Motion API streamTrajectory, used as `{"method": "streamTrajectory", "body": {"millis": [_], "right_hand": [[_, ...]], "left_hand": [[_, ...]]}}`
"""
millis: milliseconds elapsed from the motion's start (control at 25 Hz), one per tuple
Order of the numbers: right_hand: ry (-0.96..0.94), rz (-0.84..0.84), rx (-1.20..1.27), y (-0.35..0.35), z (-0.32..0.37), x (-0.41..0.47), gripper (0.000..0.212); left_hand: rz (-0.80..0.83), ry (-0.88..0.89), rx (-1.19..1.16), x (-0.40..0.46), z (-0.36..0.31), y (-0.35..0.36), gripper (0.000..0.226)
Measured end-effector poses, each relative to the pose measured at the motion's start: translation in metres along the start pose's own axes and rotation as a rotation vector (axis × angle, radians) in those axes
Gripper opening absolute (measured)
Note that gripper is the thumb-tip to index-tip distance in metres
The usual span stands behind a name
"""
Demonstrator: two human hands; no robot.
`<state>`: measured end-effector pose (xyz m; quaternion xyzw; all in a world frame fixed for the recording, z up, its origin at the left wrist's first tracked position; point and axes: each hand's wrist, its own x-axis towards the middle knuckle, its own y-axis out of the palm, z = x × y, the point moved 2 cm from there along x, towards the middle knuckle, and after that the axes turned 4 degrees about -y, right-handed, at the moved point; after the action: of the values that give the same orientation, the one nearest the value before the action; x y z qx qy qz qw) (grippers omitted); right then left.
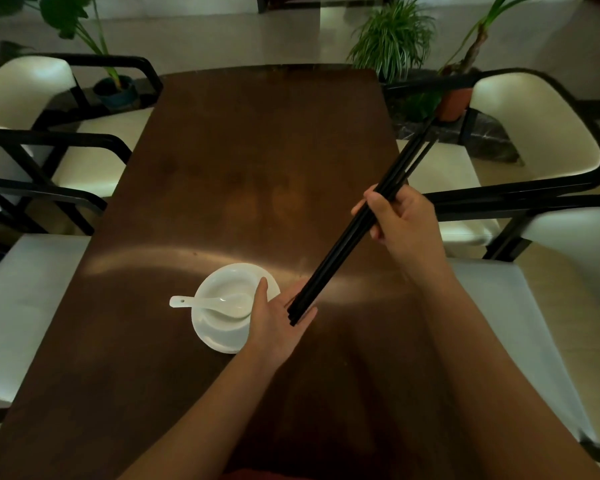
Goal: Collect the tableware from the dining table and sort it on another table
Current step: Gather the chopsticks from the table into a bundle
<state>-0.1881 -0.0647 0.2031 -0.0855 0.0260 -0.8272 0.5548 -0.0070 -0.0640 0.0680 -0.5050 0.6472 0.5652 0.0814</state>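
Note:
My right hand [400, 216] grips a bundle of several long black chopsticks [336, 258] near their middle, slanting from upper right down to lower left. The lower ends of the bundle rest against the flat palm of my left hand [278, 317], whose fingers are spread. Just left of that hand a white bowl [222, 289] sits on a white plate [219, 341] on the dark wooden dining table [243, 161]. A white ceramic spoon [205, 303] lies in the bowl, its handle sticking out to the left. My left hand partly covers the plate's right rim.
White-cushioned chairs with black frames line both sides of the table, such as the left chair [25, 306] and the right chair [534, 133]. Potted plants [395, 39] stand on the floor beyond the far end.

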Motion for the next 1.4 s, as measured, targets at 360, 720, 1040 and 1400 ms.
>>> {"method": "streamTrajectory", "body": {"millis": [360, 720, 1040, 1400], "right_hand": [[0.051, -0.029, 0.137, 0.008, -0.009, -0.020, 0.007], [0.005, 0.005, 0.093, 0.020, 0.001, -0.032, 0.015], [0.023, 0.065, -0.020, 0.018, 0.014, -0.027, 0.016], [0.040, 0.040, -0.101, 0.011, 0.009, -0.019, 0.010]], "left_hand": [[0.070, 0.030, -0.192, -0.013, -0.009, 0.013, 0.056], [0.018, 0.048, -0.250, -0.011, -0.007, 0.011, 0.047], [0.082, 0.033, -0.208, -0.017, -0.003, 0.014, 0.034], [0.030, 0.011, -0.085, -0.020, -0.005, 0.017, 0.030]]}}
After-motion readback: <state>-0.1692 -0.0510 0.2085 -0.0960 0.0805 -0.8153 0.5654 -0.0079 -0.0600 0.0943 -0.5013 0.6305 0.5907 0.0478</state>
